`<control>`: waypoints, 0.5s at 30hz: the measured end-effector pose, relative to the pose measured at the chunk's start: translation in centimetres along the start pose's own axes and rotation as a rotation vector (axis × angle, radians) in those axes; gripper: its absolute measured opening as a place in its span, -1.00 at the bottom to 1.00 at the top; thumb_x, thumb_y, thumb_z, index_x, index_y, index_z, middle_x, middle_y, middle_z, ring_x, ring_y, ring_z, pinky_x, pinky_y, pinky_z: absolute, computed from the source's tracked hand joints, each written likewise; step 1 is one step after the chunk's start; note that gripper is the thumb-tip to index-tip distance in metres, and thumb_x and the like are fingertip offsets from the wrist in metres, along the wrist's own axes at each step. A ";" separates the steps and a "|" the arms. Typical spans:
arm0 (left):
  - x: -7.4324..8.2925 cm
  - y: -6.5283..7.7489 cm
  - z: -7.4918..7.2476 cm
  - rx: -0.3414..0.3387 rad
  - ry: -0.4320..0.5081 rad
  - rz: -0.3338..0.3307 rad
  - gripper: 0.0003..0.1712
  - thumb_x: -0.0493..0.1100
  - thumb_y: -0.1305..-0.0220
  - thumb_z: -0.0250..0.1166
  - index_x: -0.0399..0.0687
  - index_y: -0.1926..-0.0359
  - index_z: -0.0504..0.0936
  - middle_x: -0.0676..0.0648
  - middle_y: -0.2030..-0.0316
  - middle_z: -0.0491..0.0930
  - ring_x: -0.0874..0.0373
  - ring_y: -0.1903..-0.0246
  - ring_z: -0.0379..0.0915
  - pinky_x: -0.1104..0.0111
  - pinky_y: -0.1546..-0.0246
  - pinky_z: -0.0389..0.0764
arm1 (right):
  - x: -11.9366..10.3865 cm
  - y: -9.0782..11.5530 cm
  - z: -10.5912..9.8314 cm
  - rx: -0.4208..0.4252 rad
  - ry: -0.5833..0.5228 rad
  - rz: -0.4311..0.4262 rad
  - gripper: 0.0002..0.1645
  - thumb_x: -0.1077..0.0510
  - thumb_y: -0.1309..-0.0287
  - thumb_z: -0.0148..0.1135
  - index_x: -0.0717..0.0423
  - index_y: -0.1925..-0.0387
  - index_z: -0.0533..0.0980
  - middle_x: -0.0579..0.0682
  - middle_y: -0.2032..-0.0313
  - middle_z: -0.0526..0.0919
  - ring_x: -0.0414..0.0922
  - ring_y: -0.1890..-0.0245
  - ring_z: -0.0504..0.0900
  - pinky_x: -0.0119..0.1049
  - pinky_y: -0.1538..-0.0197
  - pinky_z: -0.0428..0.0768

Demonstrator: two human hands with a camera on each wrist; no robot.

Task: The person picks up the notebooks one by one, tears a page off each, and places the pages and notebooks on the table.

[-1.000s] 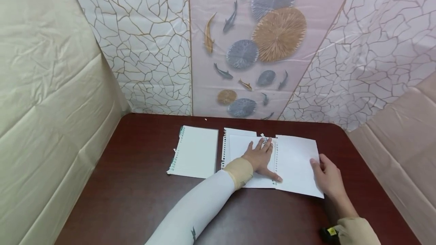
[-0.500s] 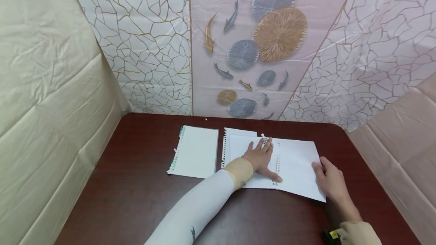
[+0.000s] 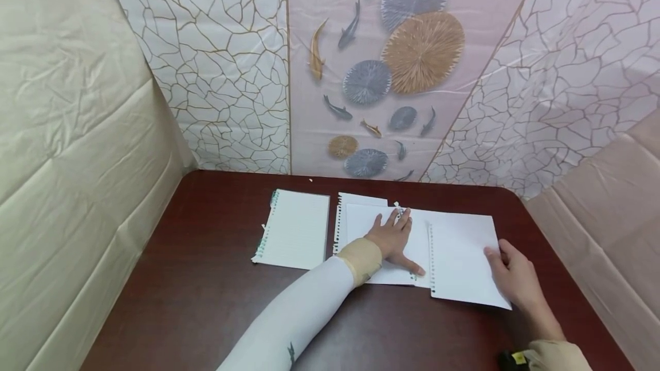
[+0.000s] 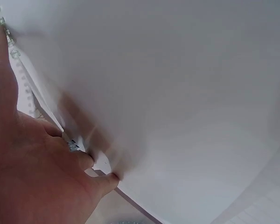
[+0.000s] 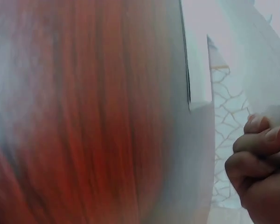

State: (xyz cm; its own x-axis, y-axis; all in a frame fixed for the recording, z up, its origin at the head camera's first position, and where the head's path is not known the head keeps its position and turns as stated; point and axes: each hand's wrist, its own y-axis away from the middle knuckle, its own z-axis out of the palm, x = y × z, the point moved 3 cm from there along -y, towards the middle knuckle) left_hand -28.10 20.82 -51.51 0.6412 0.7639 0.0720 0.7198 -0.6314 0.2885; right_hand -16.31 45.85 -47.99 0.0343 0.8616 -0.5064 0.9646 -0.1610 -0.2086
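Loose-leaf notebook paper (image 3: 381, 272) lies at the middle of the table, and my left hand (image 3: 389, 242) presses it flat with spread fingers. Green loops (image 4: 11, 39) show along the binding edge near the left thumb in the left wrist view. My right hand (image 3: 515, 273) pinches the right edge of a white sheet (image 3: 461, 256) between thumb and curled fingers. That sheet has a row of holes down its left side, which stands to the right of my left hand. The right wrist view shows the curled fingers (image 5: 259, 144) at the sheet's edge.
Left of the hands lies another stack of punched paper (image 3: 298, 228) with green along its left edge. Part of a hole-edged sheet (image 3: 361, 199) shows behind the middle paper. The dark red table (image 3: 216, 302) meets patterned cloth walls (image 3: 237, 73).
My right hand has moved right with the sheet, and its holed edge has come away from the binding beside my left hand. The left hand has stayed in place.
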 end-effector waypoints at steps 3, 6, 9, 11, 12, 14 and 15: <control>-0.1 0.5 -0.2 0.009 -0.003 0.004 0.59 0.87 0.21 0.05 0.12 -0.64 -0.27 0.06 -0.61 -0.57 0.05 -0.57 -0.57 -0.03 -0.55 -0.13 | 0.3 -0.5 -0.5 0.005 -0.023 -0.004 -0.60 -0.08 -0.59 -0.06 0.18 0.22 0.38 0.07 0.58 0.39 -0.11 0.64 0.37 -0.28 0.63 0.36; -0.3 -0.1 0.4 0.006 0.009 0.001 0.60 0.88 0.24 0.05 0.15 -0.64 -0.31 0.09 -0.59 -0.62 0.08 -0.55 -0.63 -0.03 -0.55 -0.17 | 0.5 -1.4 -1.0 0.001 -0.035 -0.026 -0.59 -0.08 -0.58 -0.04 0.23 0.14 0.43 0.10 0.54 0.44 -0.13 0.63 0.39 -0.28 0.62 0.38; -0.3 -0.4 0.7 0.002 0.008 -0.002 0.58 0.88 0.22 0.04 0.17 -0.64 -0.33 0.11 -0.58 -0.65 0.10 -0.55 -0.67 -0.03 -0.55 -0.18 | 0.8 -2.6 -1.6 -0.014 -0.026 -0.048 -0.56 -0.06 -0.59 -0.05 0.28 0.05 0.45 0.14 0.51 0.51 -0.14 0.61 0.42 -0.27 0.60 0.41; -0.2 -0.1 0.4 0.016 -0.006 -0.004 0.56 0.86 0.20 0.07 0.16 -0.64 -0.28 0.09 -0.60 -0.59 0.09 -0.56 -0.61 -0.02 -0.55 -0.13 | 1.2 -3.5 -2.1 -0.024 -0.011 -0.039 -0.53 -0.08 -0.60 -0.08 0.28 0.02 0.44 0.17 0.48 0.53 -0.13 0.60 0.44 -0.26 0.60 0.43; -0.2 0.4 0.0 0.022 -0.006 0.001 0.55 0.85 0.18 0.07 0.14 -0.64 -0.26 0.08 -0.61 -0.55 0.08 -0.56 -0.58 -0.02 -0.55 -0.11 | 1.5 -3.9 -2.3 -0.030 -0.004 -0.035 -0.52 -0.09 -0.60 -0.09 0.29 0.00 0.43 0.18 0.46 0.55 -0.12 0.60 0.45 -0.25 0.59 0.44; 0.0 1.4 -0.9 0.034 -0.007 0.013 0.53 0.83 0.16 0.10 0.11 -0.64 -0.20 0.04 -0.63 -0.47 0.05 -0.57 -0.50 -0.02 -0.54 -0.06 | 2.4 -4.8 -2.9 -0.041 0.008 -0.030 -0.51 -0.09 -0.60 -0.11 0.31 0.01 0.41 0.19 0.45 0.55 -0.11 0.59 0.45 -0.24 0.59 0.44; 0.1 1.8 -1.2 0.043 -0.007 0.015 0.50 0.81 0.13 0.10 0.11 -0.64 -0.18 0.04 -0.63 -0.44 0.06 -0.57 -0.47 -0.02 -0.54 -0.04 | 2.8 -5.1 -3.2 -0.048 0.014 -0.030 -0.52 -0.08 -0.61 -0.11 0.32 0.05 0.40 0.19 0.47 0.53 -0.10 0.59 0.44 -0.24 0.58 0.42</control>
State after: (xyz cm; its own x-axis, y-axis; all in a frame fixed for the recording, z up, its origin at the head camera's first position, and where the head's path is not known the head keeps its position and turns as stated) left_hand -27.08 19.91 -49.88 0.6538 0.7535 0.0689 0.7209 -0.6480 0.2460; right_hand -20.31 50.66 -45.66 0.0088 0.8725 -0.4885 0.9767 -0.1123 -0.1830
